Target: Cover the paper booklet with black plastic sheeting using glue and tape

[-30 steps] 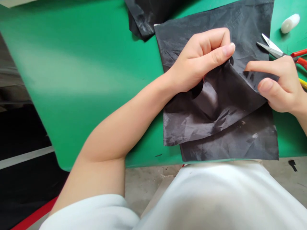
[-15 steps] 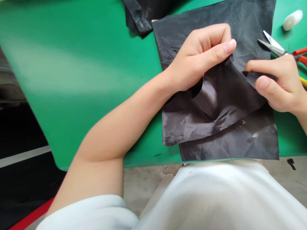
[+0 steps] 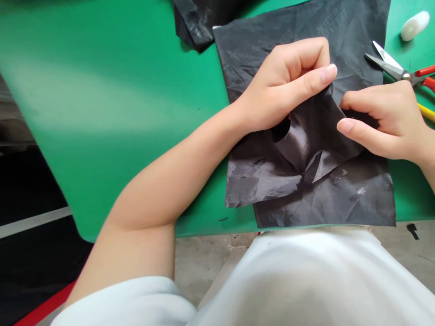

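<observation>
A piece of thin black fabric [image 3: 268, 176], creased and with a dark round opening in it, is lifted between my hands. My left hand [image 3: 295, 83] pinches its upper edge between thumb and curled fingers. At the fabric's right edge, my right hand [image 3: 387, 117] has thumb and index finger closed on the cloth; the other fingers are curled out of sight. Beneath lies a larger flat black fabric sheet [image 3: 360, 199], lightly marked with pale specks near its lower edge. Part of the lifted piece is hidden behind my left hand.
Red-handled scissors [image 3: 390, 68] lie with blades apart on the right of the green table [image 3: 118, 104]. Beyond them is a white spool-like cylinder [image 3: 415, 26]; a yellow stick [image 3: 426, 112] shows behind my right hand. More black fabric [image 3: 200, 22] lies at the top.
My right hand has moved left along the lifted fabric, closer to my left hand. The cloth between them has bunched up more. My left hand has barely shifted.
</observation>
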### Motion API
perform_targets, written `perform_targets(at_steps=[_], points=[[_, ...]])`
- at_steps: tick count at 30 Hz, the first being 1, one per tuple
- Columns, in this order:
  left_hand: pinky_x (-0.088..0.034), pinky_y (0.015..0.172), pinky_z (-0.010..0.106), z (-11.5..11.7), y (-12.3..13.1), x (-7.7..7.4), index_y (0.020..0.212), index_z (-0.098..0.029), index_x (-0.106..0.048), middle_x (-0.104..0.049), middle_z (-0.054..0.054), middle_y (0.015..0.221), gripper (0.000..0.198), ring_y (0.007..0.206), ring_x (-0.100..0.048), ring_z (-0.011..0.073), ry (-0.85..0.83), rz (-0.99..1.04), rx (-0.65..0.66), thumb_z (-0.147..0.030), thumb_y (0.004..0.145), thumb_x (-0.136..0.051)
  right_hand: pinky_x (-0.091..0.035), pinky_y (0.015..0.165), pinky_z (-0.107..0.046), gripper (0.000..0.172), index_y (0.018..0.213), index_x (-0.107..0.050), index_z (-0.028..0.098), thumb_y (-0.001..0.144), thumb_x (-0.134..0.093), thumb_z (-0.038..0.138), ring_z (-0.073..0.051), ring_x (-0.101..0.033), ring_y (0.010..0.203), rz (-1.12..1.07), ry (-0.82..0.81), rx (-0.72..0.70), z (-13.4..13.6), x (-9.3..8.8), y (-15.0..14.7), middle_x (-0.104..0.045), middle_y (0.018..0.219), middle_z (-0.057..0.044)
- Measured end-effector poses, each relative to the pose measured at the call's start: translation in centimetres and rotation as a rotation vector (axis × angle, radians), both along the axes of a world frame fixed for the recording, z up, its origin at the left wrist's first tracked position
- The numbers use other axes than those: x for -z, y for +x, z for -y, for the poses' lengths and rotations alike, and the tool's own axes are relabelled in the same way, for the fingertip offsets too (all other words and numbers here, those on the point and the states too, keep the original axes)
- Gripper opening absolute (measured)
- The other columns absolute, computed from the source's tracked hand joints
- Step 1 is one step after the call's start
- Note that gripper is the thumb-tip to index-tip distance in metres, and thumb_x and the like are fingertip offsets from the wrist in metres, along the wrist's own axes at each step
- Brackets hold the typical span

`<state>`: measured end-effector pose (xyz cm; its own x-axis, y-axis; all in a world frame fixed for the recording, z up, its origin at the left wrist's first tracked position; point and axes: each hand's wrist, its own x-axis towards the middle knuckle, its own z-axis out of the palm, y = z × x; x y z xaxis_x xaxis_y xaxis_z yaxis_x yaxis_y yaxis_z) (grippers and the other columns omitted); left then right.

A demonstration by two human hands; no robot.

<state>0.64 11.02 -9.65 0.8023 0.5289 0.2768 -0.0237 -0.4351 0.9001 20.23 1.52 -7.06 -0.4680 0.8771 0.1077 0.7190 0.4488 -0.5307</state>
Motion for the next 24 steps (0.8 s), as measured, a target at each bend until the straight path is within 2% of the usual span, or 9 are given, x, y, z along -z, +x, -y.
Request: perform_targets(at_steps=[6,11,17,24], points=[[-0.044,0.080,0.020,0.6,-0.1,-1.2,0.071,-0.014,-0.030,-0.028,-0.007,0.076,0.050,0.080,-0.054,-0.0024,0.141,-0.220,-0.077,-0.054,0.098,-0.019,-0.023,0.051,-0.028,0.052,0.070,-0.037,0.021,0.103,-0.027,0.060,-0.006,-0.027,0.047,0.011,0.033,-0.032,-0.2,0.1,0.0,-0.028,0.053,0.007],[-0.043,0.077,0.016,0.7,-0.2,-1.2,0.074,-0.013,-0.032,-0.027,-0.007,0.076,0.051,0.078,-0.054,-0.0035,0.273,-0.260,-0.078,-0.056,0.097,-0.017,-0.023,0.052,-0.030,0.055,0.068,-0.036,0.021,0.102,-0.024,0.063,-0.007,-0.027,0.047,0.043,0.028,-0.009,-0.3,0.0,-0.2,-0.026,0.052,0.006],[-0.046,0.078,0.019,0.6,-0.2,-1.2,0.073,-0.013,-0.030,-0.028,-0.007,0.076,0.051,0.082,-0.058,-0.0002,0.230,-0.258,-0.086,-0.055,0.098,-0.017,-0.022,0.051,-0.029,0.054,0.068,-0.036,0.021,0.103,-0.025,0.060,-0.008,-0.027,0.047,0.064,0.066,-0.032,-0.3,0.2,0.0,-0.026,0.052,0.006],[-0.047,0.077,0.018,0.6,-0.2,-1.3,0.074,-0.013,-0.031,-0.029,-0.007,0.076,0.052,0.085,-0.062,0.0015,0.316,-0.289,-0.086,-0.056,0.097,-0.015,-0.027,0.055,-0.031,0.056,0.069,-0.044,0.022,0.102,-0.024,0.062,-0.011,-0.042,0.052,0.150,0.004,-0.021,-0.4,0.4,0.3,-0.037,0.053,0.003]])
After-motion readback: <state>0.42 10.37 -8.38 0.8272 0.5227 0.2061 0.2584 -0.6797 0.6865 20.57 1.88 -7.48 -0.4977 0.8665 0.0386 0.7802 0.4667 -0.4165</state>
